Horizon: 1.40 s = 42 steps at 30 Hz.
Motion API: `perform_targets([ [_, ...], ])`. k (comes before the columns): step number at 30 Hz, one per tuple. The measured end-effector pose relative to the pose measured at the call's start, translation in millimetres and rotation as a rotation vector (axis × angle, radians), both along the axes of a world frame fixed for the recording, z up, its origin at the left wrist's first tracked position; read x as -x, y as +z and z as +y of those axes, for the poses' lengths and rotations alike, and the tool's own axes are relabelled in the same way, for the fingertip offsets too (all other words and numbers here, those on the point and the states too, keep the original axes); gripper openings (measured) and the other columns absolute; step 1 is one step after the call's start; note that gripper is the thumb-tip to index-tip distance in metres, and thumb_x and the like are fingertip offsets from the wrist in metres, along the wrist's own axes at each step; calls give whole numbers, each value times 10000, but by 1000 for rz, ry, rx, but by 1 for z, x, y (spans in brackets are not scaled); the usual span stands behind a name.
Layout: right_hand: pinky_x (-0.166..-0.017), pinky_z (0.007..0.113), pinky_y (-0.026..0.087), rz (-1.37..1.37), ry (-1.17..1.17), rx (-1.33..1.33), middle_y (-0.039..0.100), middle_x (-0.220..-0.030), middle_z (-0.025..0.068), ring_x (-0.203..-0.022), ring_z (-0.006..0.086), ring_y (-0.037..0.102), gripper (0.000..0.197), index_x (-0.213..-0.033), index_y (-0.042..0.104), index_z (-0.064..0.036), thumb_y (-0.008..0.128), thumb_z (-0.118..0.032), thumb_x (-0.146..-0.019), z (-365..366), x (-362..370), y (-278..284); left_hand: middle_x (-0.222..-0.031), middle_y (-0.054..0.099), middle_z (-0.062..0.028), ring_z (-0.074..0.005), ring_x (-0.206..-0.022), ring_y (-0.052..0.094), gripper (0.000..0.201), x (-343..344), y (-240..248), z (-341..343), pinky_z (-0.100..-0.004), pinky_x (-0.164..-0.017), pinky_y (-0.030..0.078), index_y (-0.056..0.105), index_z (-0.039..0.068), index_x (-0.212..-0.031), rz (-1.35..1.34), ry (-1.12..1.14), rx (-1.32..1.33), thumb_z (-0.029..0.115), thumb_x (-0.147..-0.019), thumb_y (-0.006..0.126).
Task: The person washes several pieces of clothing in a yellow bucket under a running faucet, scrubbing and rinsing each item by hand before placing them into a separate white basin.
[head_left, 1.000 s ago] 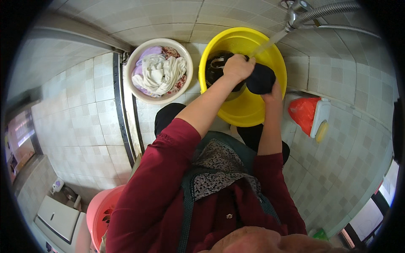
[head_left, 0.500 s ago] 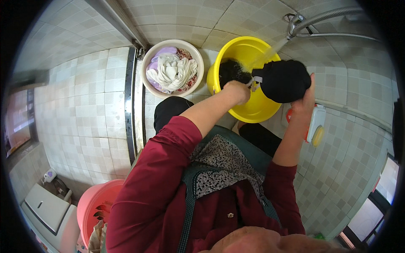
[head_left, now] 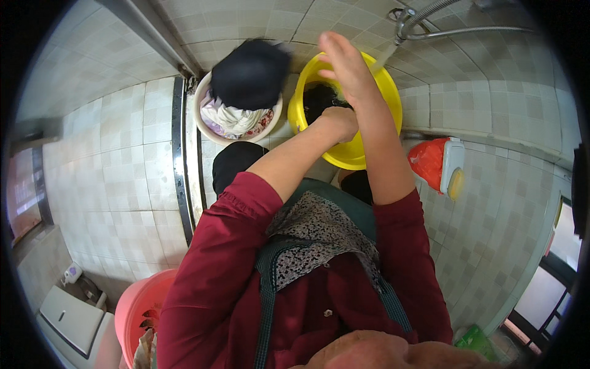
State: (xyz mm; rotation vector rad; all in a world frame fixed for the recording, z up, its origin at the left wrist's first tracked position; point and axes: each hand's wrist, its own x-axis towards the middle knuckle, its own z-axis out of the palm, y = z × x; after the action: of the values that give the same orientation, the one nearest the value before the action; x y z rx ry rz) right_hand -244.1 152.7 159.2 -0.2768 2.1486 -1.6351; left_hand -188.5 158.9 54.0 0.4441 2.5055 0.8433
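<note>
A dark rounded cloth piece [head_left: 251,75], shaped like a cap and blurred by motion, is in the air over the cream basin [head_left: 198,117]. White, lilac and red-patterned laundry [head_left: 228,118] lies in that basin. My right hand [head_left: 345,64] is stretched out above the yellow bucket [head_left: 387,101], fingers extended and holding nothing. Below it, my left hand [head_left: 340,123] is closed at the bucket's near side; what it grips, if anything, is hidden. Dark cloth [head_left: 318,98] sits in the bucket beside it. Water streams in from the tap [head_left: 402,31].
Metal shower hoses [head_left: 473,31] run along the tiled wall. To the right are a red bag [head_left: 428,163] and a white holder [head_left: 453,161]. A pink tub [head_left: 132,313] and a white lidded bin [head_left: 70,317] stand at lower left. A raised door track [head_left: 181,160] crosses the floor.
The dark cap-like piece has left my right hand and moved left over the basin. My right hand swung left across the bucket and opened. My left hand remains at the bucket.
</note>
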Motion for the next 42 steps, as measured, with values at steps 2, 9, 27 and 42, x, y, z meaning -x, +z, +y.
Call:
perform_targets([
  [2,-847,334,499,199,59,-105,579,-1179,135,-1006,222,604,547,-1311,489,-23,601,-383,-915,35,17,-19,-1094,671,-156,-306,-1011,654,278,0,17,-8,-419,-811,527,680,53,-1073,-78,-57,133,104,-834,548],
  [9,-722,288,535,-224,-236,-129,629,-1050,125,-926,215,650,385,-1162,585,-1,592,-293,-912,144,20,-64,-1012,683,-141,-308,-968,651,297,13,36,-48,-422,-808,518,672,81,-1030,-9,202,238,299,-902,516],
  [27,-941,452,471,335,750,-1156,460,-1354,111,-1179,350,518,586,-1428,354,-229,596,-265,-896,96,59,-278,-912,678,-174,-357,-872,648,327,41,16,-72,-452,-759,518,659,97,-1065,32,487,159,347,-911,515],
  [42,-826,437,541,-437,1030,-1279,628,-1160,171,-1022,320,625,402,-1126,647,-18,677,-297,-839,131,18,-262,-919,682,-167,-341,-880,651,323,40,23,-67,-439,-762,524,672,99,-1060,100,506,128,353,-888,568],
])
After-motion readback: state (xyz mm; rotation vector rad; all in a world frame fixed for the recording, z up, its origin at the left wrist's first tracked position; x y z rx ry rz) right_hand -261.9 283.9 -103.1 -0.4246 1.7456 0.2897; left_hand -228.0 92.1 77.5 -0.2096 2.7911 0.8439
